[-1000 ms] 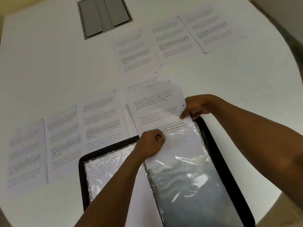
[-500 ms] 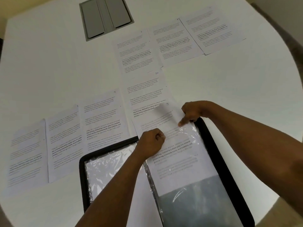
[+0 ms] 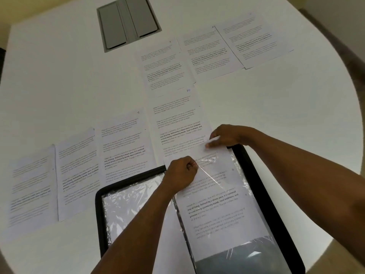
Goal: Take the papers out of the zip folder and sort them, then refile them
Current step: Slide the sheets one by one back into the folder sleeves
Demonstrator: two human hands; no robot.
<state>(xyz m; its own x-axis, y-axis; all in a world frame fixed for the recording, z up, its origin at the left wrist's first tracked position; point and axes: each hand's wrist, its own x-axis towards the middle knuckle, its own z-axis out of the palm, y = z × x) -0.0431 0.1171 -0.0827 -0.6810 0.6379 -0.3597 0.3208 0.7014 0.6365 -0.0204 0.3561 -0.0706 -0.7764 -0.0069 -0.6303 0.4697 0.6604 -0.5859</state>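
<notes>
Left hand (image 3: 182,173) is fisted at the top edge of the clear sleeve (image 3: 223,204), pinching the plastic lip, as far as I can tell, to hold the mouth open. Right hand (image 3: 227,136) sits just past the far end of the zip folder (image 3: 262,194), fingers curled onto the top edge of the sheet (image 3: 215,210); they're blurred, so whether it's a pinch or a push I can't tell for sure. I read it as gripping.

Step, my read: refiling. Sheet is going down into the sleeve, mostly in, with a short strip of it sticking out beyond the sleeve mouth, under the right hand.

Next move needs: left keeps the mouth lifted, right feeds the remaining strip straight along the sleeve so the corners don't snag on the crinkled plastic. Then pick the next page in order.

Folder: black zip border, lying open flat at the table's (image 3: 69,76) near edge, clear wrinkled sleeves on both halves. Below the sheet's bottom edge the sleeve shows dark.

Outward from the folder: a row of printed pages (image 3: 79,171) lies to its left, one page marked 10 (image 3: 177,123) just beyond its far end, three more pages (image 3: 207,54) further out. Grey hatch (image 3: 128,22) set into the table well beyond those.
</notes>
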